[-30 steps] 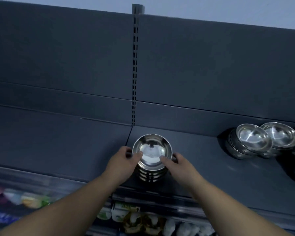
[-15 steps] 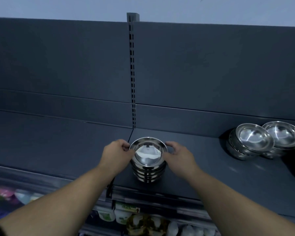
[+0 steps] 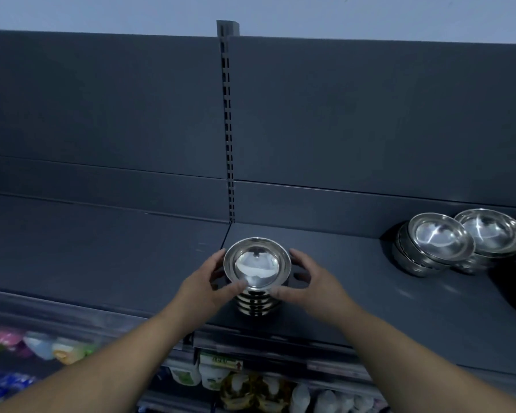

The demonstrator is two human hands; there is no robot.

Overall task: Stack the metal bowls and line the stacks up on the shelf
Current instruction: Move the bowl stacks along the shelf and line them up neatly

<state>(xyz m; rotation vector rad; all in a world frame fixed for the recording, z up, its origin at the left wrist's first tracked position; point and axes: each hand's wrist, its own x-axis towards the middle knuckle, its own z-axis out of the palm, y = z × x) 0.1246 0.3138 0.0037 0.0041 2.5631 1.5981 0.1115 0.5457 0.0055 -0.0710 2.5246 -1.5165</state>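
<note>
Bowl stack (image 3: pixel 256 269): dead centre of frame, upright on the dark shelf (image 3: pixel 101 248), near its front edge.
Left hand (image 3: pixel 201 283): cupped round the stack's left side, fingers curled behind, thumb on the front.
Right hand (image 3: pixel 313 283): same on the right side, thumb touching under the top rim.
Leaning stacks (image 3: pixel 429 245): two at frame right, touching each other, well apart from the centre one.
Slotted upright (image 3: pixel 228 129): rising behind.
Bottles (image 3: pixel 209 374): blurred, along the bottom edge.

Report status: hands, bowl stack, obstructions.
Left hand and right hand cup stack of shiny round metal bowls, upright on dark grey shelf. Other metal bowl stacks sit apart, right.
</note>
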